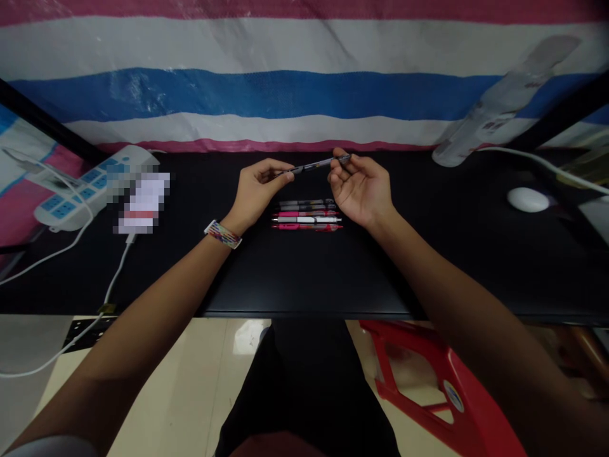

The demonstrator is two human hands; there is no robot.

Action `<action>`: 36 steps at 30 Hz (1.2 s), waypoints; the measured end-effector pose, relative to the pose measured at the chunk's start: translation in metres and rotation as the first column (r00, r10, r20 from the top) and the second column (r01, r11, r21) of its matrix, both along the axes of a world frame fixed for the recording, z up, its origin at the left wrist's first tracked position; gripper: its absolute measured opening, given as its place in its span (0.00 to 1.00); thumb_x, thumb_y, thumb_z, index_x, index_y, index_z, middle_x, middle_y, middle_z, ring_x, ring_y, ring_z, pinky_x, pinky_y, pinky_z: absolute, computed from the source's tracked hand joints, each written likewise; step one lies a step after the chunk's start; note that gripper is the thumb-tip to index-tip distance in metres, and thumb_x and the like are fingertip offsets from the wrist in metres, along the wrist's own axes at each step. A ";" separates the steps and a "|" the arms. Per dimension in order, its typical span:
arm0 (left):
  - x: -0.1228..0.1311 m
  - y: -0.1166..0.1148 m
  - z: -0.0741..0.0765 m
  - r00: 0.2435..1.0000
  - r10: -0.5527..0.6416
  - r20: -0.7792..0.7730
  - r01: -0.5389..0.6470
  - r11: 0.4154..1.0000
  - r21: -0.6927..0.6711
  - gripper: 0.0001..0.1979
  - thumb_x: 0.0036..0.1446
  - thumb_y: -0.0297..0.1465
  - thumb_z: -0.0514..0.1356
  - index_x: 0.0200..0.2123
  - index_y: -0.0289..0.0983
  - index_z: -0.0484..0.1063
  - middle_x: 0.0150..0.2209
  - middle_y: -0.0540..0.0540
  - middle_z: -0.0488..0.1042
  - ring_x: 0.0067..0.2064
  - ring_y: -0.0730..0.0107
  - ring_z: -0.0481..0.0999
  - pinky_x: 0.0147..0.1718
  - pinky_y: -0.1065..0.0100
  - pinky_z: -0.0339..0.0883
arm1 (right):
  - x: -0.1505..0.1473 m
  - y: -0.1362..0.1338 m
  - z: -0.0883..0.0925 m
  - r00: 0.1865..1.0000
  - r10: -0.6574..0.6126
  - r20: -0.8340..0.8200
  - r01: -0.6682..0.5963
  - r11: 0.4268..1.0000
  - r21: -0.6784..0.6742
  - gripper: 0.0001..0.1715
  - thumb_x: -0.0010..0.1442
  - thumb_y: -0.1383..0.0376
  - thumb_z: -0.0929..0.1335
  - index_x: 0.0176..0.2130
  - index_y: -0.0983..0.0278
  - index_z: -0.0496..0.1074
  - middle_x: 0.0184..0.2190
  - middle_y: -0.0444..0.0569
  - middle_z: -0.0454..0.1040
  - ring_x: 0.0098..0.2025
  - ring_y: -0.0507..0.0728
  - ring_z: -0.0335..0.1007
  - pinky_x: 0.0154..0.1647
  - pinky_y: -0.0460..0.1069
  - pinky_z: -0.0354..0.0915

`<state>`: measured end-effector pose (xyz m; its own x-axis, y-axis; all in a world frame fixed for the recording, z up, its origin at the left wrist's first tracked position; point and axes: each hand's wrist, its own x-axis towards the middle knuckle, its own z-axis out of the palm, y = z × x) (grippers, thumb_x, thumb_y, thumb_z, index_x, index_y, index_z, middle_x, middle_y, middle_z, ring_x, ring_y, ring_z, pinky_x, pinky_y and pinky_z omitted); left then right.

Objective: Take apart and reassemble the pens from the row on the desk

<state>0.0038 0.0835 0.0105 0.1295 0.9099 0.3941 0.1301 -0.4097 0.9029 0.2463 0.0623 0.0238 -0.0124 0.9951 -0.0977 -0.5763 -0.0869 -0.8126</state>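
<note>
Between my two hands a dark pen [316, 165] is held up over the black table, tilted slightly with its right end higher. My left hand [259, 187] pinches the pen's left end between thumb and fingers. The right end sits in the fingers of my right hand [364, 187], whose palm is turned partly upward. Just below, several pens lie side by side on the table: dark pens [307, 205] at the back, a pink pen [304, 214], a white pen [304, 219] and a red pen [304, 226] at the front.
At the left lie a white power strip [61, 206] and a blurred-out phone [143, 203] on a white cable [118, 270]. A white mouse [528, 199] and a clear cylindrical container [490, 114] are at the right. Below the table edge stands a red stool [457, 387].
</note>
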 end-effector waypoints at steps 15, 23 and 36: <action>-0.006 -0.002 0.003 0.987 -0.042 -0.155 0.049 0.998 0.039 0.08 0.65 0.34 0.75 0.44 0.40 0.85 0.41 0.45 0.87 0.44 0.62 0.86 0.48 0.61 0.79 | 0.014 0.007 -0.013 0.760 -0.192 0.621 -0.091 0.914 0.394 0.09 0.66 0.56 0.82 0.40 0.57 0.87 0.37 0.49 0.88 0.41 0.60 0.87 0.47 0.55 0.84; -0.006 -0.011 0.008 0.891 -0.060 -0.449 0.115 0.989 0.097 0.08 0.67 0.37 0.70 0.41 0.41 0.90 0.42 0.44 0.89 0.44 0.59 0.84 0.49 0.57 0.75 | 0.029 -0.002 -0.006 0.420 -0.247 0.873 -0.326 0.857 0.399 0.05 0.63 0.65 0.77 0.38 0.57 0.89 0.39 0.49 0.90 0.45 0.66 0.87 0.54 0.62 0.80; -0.008 -0.009 0.004 0.830 -0.053 -0.556 0.163 0.975 0.151 0.05 0.64 0.33 0.69 0.39 0.44 0.87 0.40 0.46 0.87 0.46 0.55 0.82 0.60 0.49 0.72 | 0.028 0.001 -0.016 0.294 -0.357 0.887 -0.436 0.776 0.457 0.09 0.61 0.66 0.75 0.37 0.55 0.89 0.40 0.49 0.88 0.45 0.66 0.83 0.53 0.62 0.74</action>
